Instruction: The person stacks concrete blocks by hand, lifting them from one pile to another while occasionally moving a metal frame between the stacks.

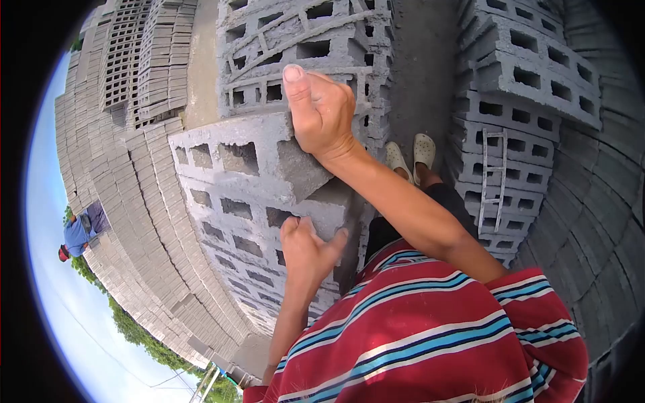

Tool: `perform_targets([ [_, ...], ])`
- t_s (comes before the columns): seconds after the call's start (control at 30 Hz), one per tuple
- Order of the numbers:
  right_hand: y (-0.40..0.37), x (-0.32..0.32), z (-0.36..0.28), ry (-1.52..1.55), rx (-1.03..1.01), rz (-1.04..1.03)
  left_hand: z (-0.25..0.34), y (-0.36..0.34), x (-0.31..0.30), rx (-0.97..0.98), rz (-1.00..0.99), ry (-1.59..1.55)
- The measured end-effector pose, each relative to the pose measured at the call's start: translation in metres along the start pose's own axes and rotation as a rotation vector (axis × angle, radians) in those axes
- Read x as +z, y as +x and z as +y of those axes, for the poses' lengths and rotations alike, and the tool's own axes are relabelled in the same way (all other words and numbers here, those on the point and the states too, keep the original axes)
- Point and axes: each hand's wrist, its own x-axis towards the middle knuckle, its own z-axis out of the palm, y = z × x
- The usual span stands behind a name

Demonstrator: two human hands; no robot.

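My right hand (321, 114) lies over the near end of a grey concrete block (235, 151) on top of a stack. Its fingers are curled at the block's far corner, and its thumb points away from me; the hand partly hides that corner. Lower down, my left hand (308, 252) is beside the stack's hollow side, slightly blurred. Its thumb stands apart from its bent fingers, whose tips are at a hole in the block below (236, 208). The top block sits a little askew over the course beneath it.
More hollow blocks (316, 47) with broken, ladder-like strips are stacked ahead. Another stack (517, 121) rises at the right, past my feet (423, 151) in the narrow aisle. Long block walls (114, 181) line the left, where a person in blue (79, 232) is farther off.
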Motion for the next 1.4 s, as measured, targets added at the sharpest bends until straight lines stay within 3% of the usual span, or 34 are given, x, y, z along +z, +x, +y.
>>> perform_targets([
  [0.1,0.000,-0.029,0.034,0.245,0.132,0.021,0.004,0.001,-0.001,-0.039,-0.006,0.039],
  [0.2,-0.017,-0.035,0.040,0.208,0.155,-0.007,0.005,0.003,-0.003,-0.069,-0.047,0.001],
  [0.4,-0.035,-0.078,0.029,-0.127,-0.220,0.120,-0.010,-0.014,-0.013,0.167,0.064,0.126],
  [0.53,-0.105,-0.133,0.007,-0.149,-0.189,-0.351,-0.021,-0.057,-0.024,0.134,0.293,0.147],
  [0.63,-0.140,-0.130,0.007,-0.322,-0.113,-0.486,-0.025,-0.088,-0.026,-0.103,0.029,0.154],
  [0.67,-0.150,-0.129,0.006,-0.376,-0.025,-0.544,-0.039,-0.094,-0.009,0.060,0.105,0.140],
  [0.77,-0.163,-0.133,-0.019,-0.575,0.190,-0.798,-0.046,-0.090,0.018,0.163,0.180,0.223],
  [0.8,-0.168,-0.132,-0.020,-0.548,0.163,-0.747,-0.042,-0.086,0.022,0.149,0.227,0.232],
  [0.87,-0.174,-0.130,-0.020,-0.497,0.096,-0.637,-0.044,-0.079,0.027,0.061,0.141,0.166],
  [1.0,-0.161,-0.114,0.000,-0.356,0.261,-0.553,-0.050,-0.070,0.032,-0.033,0.037,0.093],
  [1.1,-0.183,-0.107,0.019,-0.253,0.265,-0.385,-0.052,-0.069,0.029,-0.033,-0.022,0.043],
  [1.13,-0.194,-0.110,0.014,-0.311,0.369,-0.387,-0.053,-0.070,0.029,-0.025,-0.045,0.031],
  [1.23,-0.206,-0.115,0.004,0.070,1.102,-0.401,-0.052,-0.068,0.024,-0.028,-0.105,0.065],
  [1.27,-0.204,-0.114,0.007,0.212,1.576,-0.221,-0.053,-0.068,0.022,-0.026,-0.106,0.068],
  [1.37,-0.218,-0.113,0.068,0.103,1.615,-0.145,-0.050,-0.069,0.024,-0.009,-0.098,0.053],
  [1.4,-0.218,-0.106,0.076,-0.011,1.367,-0.049,-0.052,-0.070,0.025,-0.004,-0.095,0.057],
])
